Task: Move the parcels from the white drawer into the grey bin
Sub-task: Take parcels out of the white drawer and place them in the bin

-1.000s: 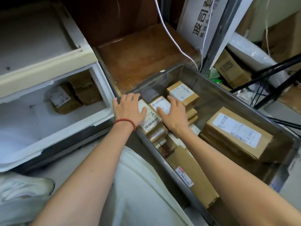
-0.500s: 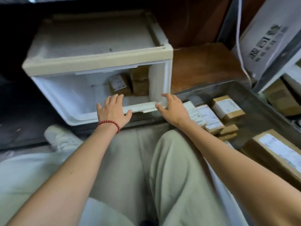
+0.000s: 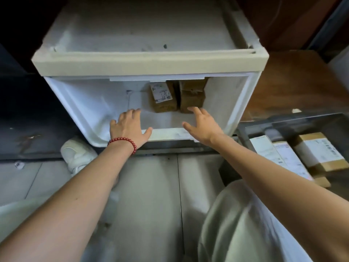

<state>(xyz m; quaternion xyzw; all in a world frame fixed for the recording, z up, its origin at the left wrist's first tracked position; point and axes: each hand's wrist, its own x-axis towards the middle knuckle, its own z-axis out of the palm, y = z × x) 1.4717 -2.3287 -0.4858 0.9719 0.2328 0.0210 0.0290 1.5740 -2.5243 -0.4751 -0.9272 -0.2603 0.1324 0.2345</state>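
The white drawer [image 3: 79,103] stands pulled out in front of me. At its back lie two brown parcels side by side: one with a white label [image 3: 163,98] and a plain one [image 3: 191,93] to its right. My left hand [image 3: 128,127], with a red bead bracelet, reaches over the drawer's front rim, fingers straight, short of the labelled parcel. My right hand [image 3: 204,125] reaches in with spread fingers, its fingertips at the plain parcel's near end. Both hands hold nothing. The grey bin [image 3: 264,125] sits at the right with several labelled parcels [image 3: 319,150] inside.
The drawer's cream cabinet top [image 3: 149,61] overhangs the back of the drawer. A wooden surface [image 3: 294,82] lies behind the bin. My white shoe [image 3: 77,154] rests on the grey floor by the drawer's left corner. My knee in pale trousers [image 3: 236,224] is at the lower right.
Both hands left the parcels in the grey bin, swung left and reached into the white drawer. My view turned from the bin to the drawer.
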